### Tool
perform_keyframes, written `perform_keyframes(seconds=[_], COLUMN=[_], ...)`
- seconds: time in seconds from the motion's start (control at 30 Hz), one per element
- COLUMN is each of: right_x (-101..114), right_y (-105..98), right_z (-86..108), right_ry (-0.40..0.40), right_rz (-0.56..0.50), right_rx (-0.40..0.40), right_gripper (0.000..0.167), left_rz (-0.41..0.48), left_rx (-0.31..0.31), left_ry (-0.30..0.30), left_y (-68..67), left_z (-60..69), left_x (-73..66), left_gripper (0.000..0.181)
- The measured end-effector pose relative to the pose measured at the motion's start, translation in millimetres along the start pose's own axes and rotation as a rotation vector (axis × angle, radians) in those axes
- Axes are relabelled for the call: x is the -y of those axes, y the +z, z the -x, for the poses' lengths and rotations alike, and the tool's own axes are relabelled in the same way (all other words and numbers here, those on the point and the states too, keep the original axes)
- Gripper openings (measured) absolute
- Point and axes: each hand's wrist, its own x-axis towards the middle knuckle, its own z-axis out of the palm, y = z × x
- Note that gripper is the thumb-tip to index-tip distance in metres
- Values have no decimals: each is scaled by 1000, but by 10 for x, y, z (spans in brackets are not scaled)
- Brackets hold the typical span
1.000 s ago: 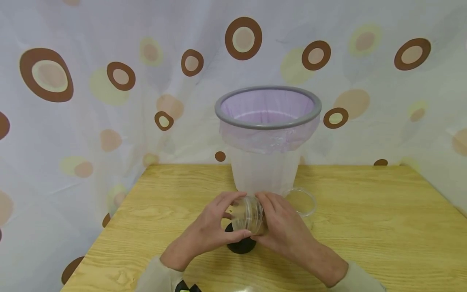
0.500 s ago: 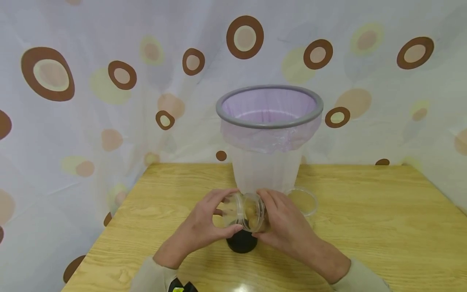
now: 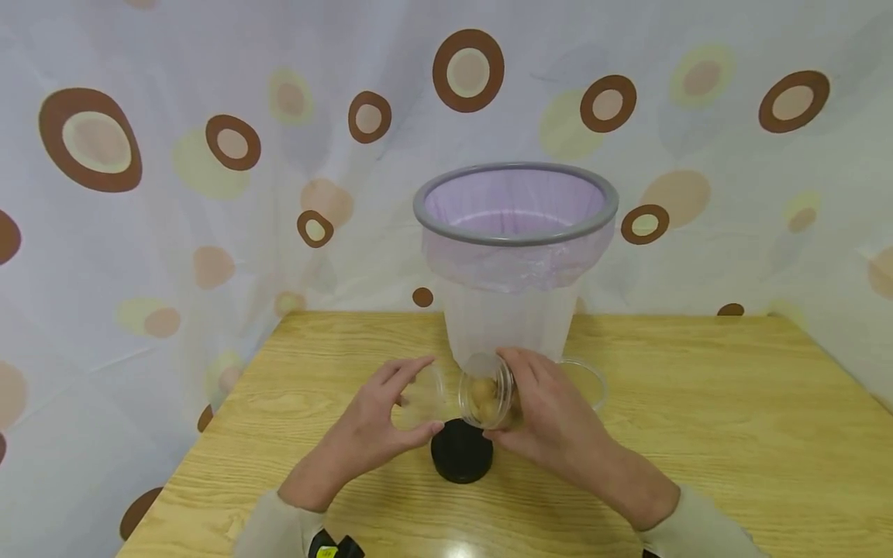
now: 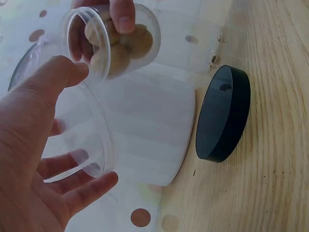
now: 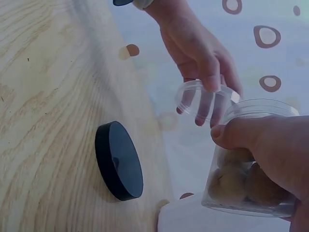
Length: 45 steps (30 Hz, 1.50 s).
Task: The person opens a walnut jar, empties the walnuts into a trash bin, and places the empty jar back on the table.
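Observation:
My left hand [image 3: 366,422] holds a clear plastic lid [image 5: 193,94] by its edge between thumb and fingers. To its right, my right hand [image 3: 558,411] grips a clear plastic jar [image 4: 152,55], tilted with its mouth toward the left hand. Several round, brown, walnut-like pieces [image 4: 137,43] are inside the jar. A gap separates the lid from the jar's rim. Below both hands, a round black screw lid [image 3: 460,453] rests on the table, its hollow side showing in the left wrist view.
Behind the hands stands a translucent bin [image 3: 512,318] with a grey rim and purple liner. A clear round ring or lid [image 3: 604,385] lies beside its base, partly behind the right hand. A patterned curtain [image 3: 209,341] borders the wooden table [image 3: 698,434].
The left hand has drawn the clear lid leftward, away from the jar, which they met a second ago. The jar's contents and the black lid show more plainly now.

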Motion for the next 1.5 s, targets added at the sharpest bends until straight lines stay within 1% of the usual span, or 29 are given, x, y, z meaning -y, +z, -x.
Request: perform_keyframes(seconds=[0.13, 0.23, 0.43, 0.53, 0.67, 0.73, 0.9, 1.03, 1.23, 1.37, 1.5], right_x=[-10, -22, -64, -89, -128, -151, -222, -276, -352, -405, -460], right_y=[-58, -107, -225, -298, -398, -445, -545, -609, -703, -770, -830], right_z=[-29, -36, -83, -106, -108, -105, -85, -62, -44, -35, -28], right_ry=[-4, 2, 10, 25, 51, 68, 106, 107, 111, 122, 104], right_rz=[-29, -39, -31, -30, -32, -33, -43, -33, -14, -9, -4], right_rx=[-14, -23, -31, -26, -5, 3, 18, 16, 21, 26, 12], right_gripper=[96, 96, 96, 96, 95, 95, 94, 93, 91, 90, 91], left_rz=[-73, -117, -190, -217, -217, -216, -231, -231, -231, -256, -283], left_rx=[-24, -25, 7, 39, 89, 105, 138, 177, 212, 230, 240], left_ry=[9, -6, -68, -114, -190, -219, -266, -315, -351, -382, -400], left_y=[-7, -2, 21, 37, 54, 60, 85, 112, 144, 163, 179], left_z=[21, 35, 53, 57, 72, 75, 86, 109, 127, 130, 136], left_x=[23, 34, 79, 115, 160, 185, 252, 297, 343, 361, 370], left_gripper=[78, 79, 78, 75, 73, 73, 72, 69, 69, 68, 67])
